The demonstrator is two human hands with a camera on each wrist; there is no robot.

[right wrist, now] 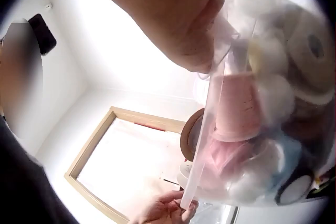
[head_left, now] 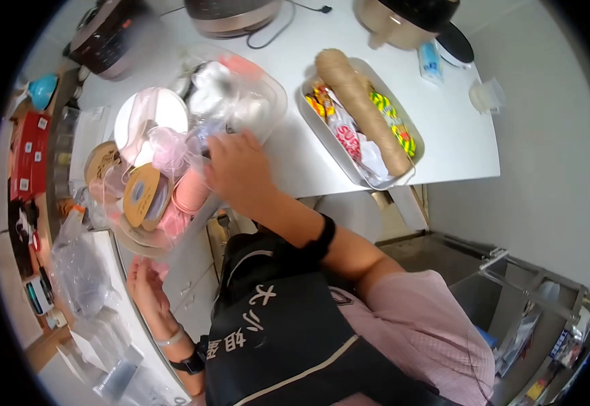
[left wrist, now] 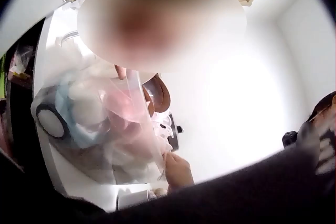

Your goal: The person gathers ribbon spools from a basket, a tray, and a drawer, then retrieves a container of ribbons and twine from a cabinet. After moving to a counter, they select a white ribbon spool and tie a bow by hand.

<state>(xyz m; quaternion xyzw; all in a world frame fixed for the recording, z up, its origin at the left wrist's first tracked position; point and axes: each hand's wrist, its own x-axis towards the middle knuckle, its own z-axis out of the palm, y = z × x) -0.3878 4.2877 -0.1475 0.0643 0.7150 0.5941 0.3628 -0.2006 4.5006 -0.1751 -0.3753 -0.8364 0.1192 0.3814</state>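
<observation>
A clear plastic bin is filled with ribbon rolls and soft bundles. Among them are a pink ribbon spool, a brown cardboard reel, a white round reel and a gauzy pink bundle. My right hand grips the bin's near side, its fingers over the rim by some crumpled clear film; the fingertips are partly hidden. Lower left in the head view, my left hand pinches the rim at the other end, as the right wrist view shows with the fingers around it.
Right of the bin, a grey tray holds bright packets and a large roll of brown twine. Dark-topped appliances stand along the back of the white table. Plastic bags lie at the left.
</observation>
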